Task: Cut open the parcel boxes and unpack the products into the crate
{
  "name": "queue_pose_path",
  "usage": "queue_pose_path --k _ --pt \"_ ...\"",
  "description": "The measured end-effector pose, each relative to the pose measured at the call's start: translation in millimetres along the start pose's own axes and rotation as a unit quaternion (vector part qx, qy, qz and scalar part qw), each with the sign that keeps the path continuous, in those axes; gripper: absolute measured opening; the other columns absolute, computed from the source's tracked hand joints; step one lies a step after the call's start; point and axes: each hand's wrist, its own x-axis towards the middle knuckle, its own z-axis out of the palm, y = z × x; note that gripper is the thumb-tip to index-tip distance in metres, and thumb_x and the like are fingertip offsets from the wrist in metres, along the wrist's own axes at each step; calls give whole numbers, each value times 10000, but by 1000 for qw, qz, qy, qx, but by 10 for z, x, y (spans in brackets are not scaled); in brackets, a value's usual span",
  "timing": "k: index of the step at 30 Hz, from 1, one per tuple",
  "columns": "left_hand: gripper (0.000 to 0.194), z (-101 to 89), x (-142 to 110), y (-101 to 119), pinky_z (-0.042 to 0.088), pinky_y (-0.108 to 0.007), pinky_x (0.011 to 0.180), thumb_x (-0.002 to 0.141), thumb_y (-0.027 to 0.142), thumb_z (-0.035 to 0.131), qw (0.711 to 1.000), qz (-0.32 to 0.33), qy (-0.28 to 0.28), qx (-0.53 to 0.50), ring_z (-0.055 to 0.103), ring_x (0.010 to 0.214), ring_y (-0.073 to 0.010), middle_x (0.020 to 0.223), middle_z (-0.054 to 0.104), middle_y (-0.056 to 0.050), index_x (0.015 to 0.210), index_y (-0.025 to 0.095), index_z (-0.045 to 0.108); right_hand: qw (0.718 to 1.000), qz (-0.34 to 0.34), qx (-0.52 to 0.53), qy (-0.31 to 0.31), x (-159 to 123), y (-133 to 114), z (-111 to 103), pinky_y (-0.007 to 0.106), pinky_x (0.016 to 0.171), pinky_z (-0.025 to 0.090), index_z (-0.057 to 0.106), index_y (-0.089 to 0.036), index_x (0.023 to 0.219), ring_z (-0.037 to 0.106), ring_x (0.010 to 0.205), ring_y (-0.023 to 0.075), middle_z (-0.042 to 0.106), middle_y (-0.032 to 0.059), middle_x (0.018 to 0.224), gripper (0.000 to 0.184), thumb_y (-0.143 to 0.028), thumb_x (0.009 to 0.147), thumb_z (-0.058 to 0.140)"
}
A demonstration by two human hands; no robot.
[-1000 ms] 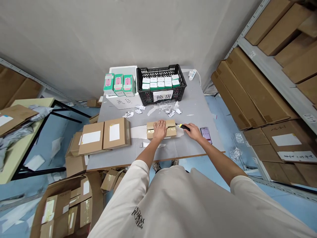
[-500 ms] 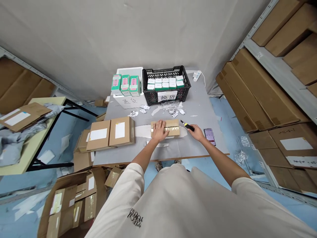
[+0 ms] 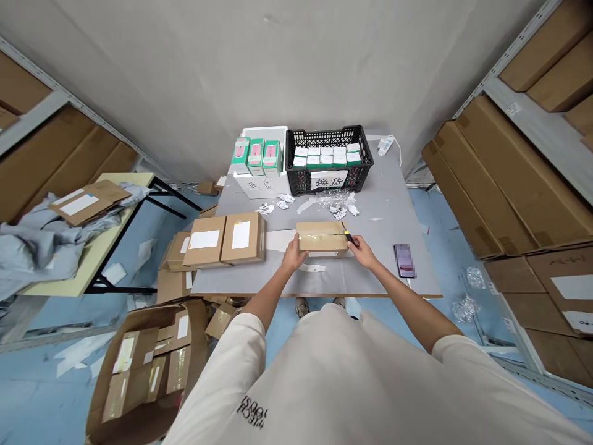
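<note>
One taped carton [image 3: 322, 240] lies on the desk [image 3: 391, 207]; the left hand [image 3: 293, 254] grips the carton's left end, the right hand [image 3: 363, 251] pinches one cutter [image 3: 347, 234] at the other. Two labelled boxes [image 3: 241, 238] sit leftward; behind, one white bin [image 3: 262, 186] holds three green boxes [image 3: 256, 156], one black crate [image 3: 300, 181] ten white-topped packs [image 3: 327, 158].

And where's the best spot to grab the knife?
Probably take the knife by its dark handle, from the near right, as the right hand does: the handle slants that way, while the blade points away over the box.
</note>
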Motion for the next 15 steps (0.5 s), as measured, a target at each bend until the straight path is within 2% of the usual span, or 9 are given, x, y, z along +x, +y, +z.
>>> queue_pose_path --k 4,8,11,15 --pt "899 -71 90 189 456 -401 1038 903 618 609 999 -5 -14 29 586 1283 -342 1414 556 -173 1634 244 242 998 -10 -12 53 -14 -32 -205 421 955 517 546 -247 1219 685 1050 260 743 92 1147 497 -638 912 552" --pt "832 -57 194 320 473 -368 994 870 699 598 998 9 -53 34 612 1252 -331 1371 623 -158 1527 213 444 996 16 -39 79 -47 23 -383 428 936 518 541 -235 1230 693 989 261 749 87 1090 514 -649 928 517" --pt "815 34 297 324 484 -365 966 856 712 601 997 -27 -68 23 620 1249 -335 1371 644 -163 1478 194 500 996 41 -29 70 -68 114 -369 414 917 533 532 -231 1220 690 1012 250 740 88 1110 518 -655 923 507" --pt "768 181 428 256 512 -339 919 886 621 621 995 -72 -45 -49 675 1157 -284 1334 676 -170 1486 166 472 997 50 -3 53 -61 226 -275 397 918 546 532 -239 1193 681 1062 229 728 87 1164 484 -636 915 521"
